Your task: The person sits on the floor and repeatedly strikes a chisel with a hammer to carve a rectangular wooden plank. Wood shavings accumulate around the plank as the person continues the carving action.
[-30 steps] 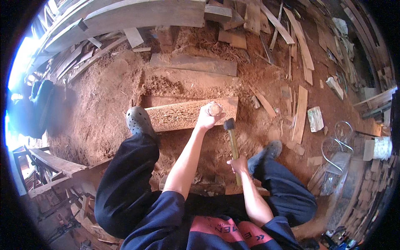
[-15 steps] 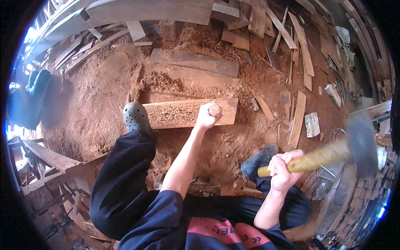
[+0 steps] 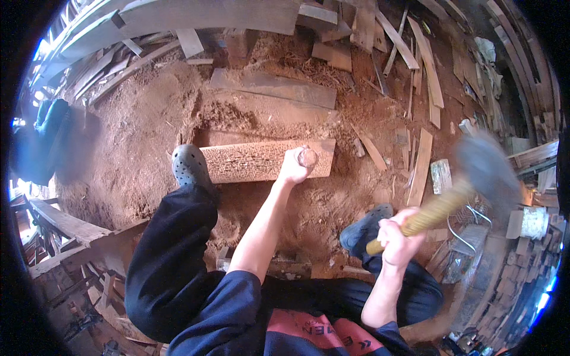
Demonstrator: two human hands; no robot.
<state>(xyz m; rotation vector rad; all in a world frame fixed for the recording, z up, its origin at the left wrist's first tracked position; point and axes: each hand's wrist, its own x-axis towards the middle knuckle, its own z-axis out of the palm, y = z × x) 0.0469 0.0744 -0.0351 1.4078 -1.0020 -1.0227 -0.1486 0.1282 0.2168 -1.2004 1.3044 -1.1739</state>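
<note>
A pitted wooden plank (image 3: pixel 243 161) lies crosswise on the dusty ground in front of me, its surface covered in small gouges. My left hand (image 3: pixel 292 170) is wrapped round an upright chisel (image 3: pixel 307 156) near the plank's right end. Only the round, worn butt of its handle shows; the blade is hidden beneath the fist. Off to the right, my right hand (image 3: pixel 401 240) grips a hammer (image 3: pixel 442 207) by its yellow-wrapped handle. The dark hammer head is raised, smeared by motion and well apart from the chisel.
My left shoe (image 3: pixel 191 166) presses at the plank's left end; the right shoe (image 3: pixel 363 228) is near the hammer handle. A flat board (image 3: pixel 273 86) lies beyond the plank. Loose wood strips (image 3: pixel 420 169) are scattered at right, near a white container (image 3: pixel 535 222). A dark blurred shape (image 3: pixel 47 142) stands far left.
The hammer head has swung leftward and farther from my body, while the right hand has shifted only slightly. My left hand keeps its place on the chisel.
</note>
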